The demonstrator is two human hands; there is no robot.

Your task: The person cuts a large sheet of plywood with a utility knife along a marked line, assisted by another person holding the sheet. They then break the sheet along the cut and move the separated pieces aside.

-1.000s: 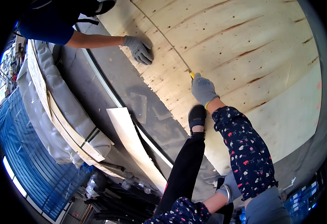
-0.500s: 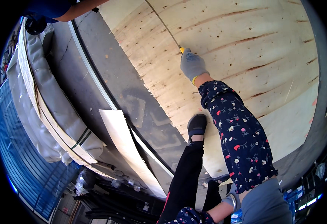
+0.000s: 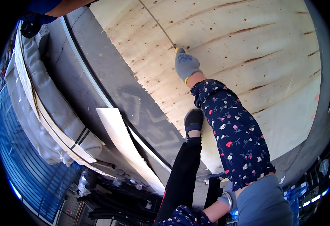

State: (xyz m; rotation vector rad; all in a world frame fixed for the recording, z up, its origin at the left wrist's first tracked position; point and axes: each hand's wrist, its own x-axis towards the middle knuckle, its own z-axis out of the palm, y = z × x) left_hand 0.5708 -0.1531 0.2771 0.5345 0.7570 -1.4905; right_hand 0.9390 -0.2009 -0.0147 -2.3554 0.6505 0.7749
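My right hand (image 3: 187, 64), in a grey glove with a yellow cuff, is closed around the yellow end of a long thin grey strip (image 3: 157, 25). Its exact kind I cannot make out. Beneath it lies a large pale plywood sheet (image 3: 248, 41) with dark knots and brown streaks; the strip runs over it toward the far edge of the view. The sheet's left edge is ragged. My left hand (image 3: 226, 189) is mostly hidden behind my right arm near a silver bangle, so its fingers do not show.
My shoe (image 3: 193, 119) is at the sheet's left edge. A metal rail (image 3: 86, 67) and a narrow wood offcut (image 3: 125, 141) lie left of it. Farther left are a wrapped grey bundle (image 3: 55, 98) and blue slatted shutters (image 3: 25, 150). Another person's arm (image 3: 69, 8) enters at the far left.
My right hand has come slightly nearer to me over the plywood, still closed on the strip's yellow end. The whole view has shifted a little, so the sheet appears farther up and left.
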